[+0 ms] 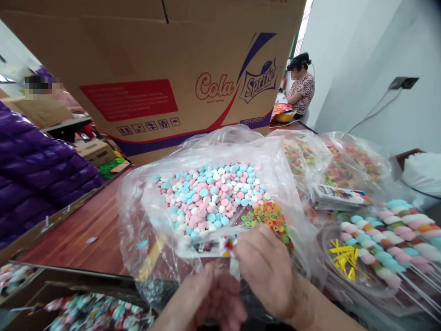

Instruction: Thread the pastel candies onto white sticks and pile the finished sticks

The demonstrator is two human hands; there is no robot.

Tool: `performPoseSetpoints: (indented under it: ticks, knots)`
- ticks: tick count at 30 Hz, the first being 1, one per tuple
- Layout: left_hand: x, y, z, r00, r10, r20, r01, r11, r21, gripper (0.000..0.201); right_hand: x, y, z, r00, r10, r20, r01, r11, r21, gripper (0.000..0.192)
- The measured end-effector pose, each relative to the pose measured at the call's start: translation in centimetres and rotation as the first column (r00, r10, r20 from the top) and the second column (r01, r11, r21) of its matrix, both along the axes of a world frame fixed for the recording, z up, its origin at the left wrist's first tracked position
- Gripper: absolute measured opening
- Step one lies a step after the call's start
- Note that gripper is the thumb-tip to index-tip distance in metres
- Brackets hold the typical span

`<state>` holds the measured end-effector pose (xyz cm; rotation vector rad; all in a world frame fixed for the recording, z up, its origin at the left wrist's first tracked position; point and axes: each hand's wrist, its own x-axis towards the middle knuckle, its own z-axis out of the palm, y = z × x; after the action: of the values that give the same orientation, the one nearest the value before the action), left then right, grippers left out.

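My right hand (265, 271) is closed, its fingertips at the right end of a clear plastic wrapper (210, 247) with colourful print. Beside it, lower down, my left hand (220, 294) is curled and smeared by motion, so whether its fingers hold anything is unclear. Just beyond both hands, pink, blue and white marshmallows (210, 195) lie heaped on a spread clear plastic bag (138, 207). Small ring-shaped gummies (267, 218), orange, green and yellow, form a pile to their right.
A large cardboard box (138, 59) stands behind the candy. On the right are marshmallow skewers (386, 243), yellow twist ties (344, 257), stacked printed packets (339, 196) and bagged gummies (351, 161). Wrapped skewers (99, 312) fill a box at lower left. A person (303, 87) works farther back.
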<state>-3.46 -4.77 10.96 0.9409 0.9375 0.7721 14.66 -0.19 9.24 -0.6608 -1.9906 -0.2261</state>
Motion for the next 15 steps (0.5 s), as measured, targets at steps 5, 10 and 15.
performPoseSetpoints:
  ticks: [5,10,15]
  knots:
    - [1.0,0.3,0.6,0.904,0.391,0.175,-0.334,0.899,-0.283,0.018,-3.8,-2.5,-1.3,0.998,0.053,0.027,-0.056,0.990,0.132,0.018]
    - [1.4,0.0,0.9,0.767,0.629,0.125,-0.611,0.776,-0.153,0.028,-6.4,-4.0,-3.7,0.952,0.003,-0.307,-0.132,0.906,-0.402,0.023]
    - [-1.5,0.1,0.5,0.689,0.707,0.159,-0.710,0.702,-0.049,0.023,-3.3,-2.8,-2.0,0.995,0.092,-0.036,-0.098,0.859,-0.503,0.018]
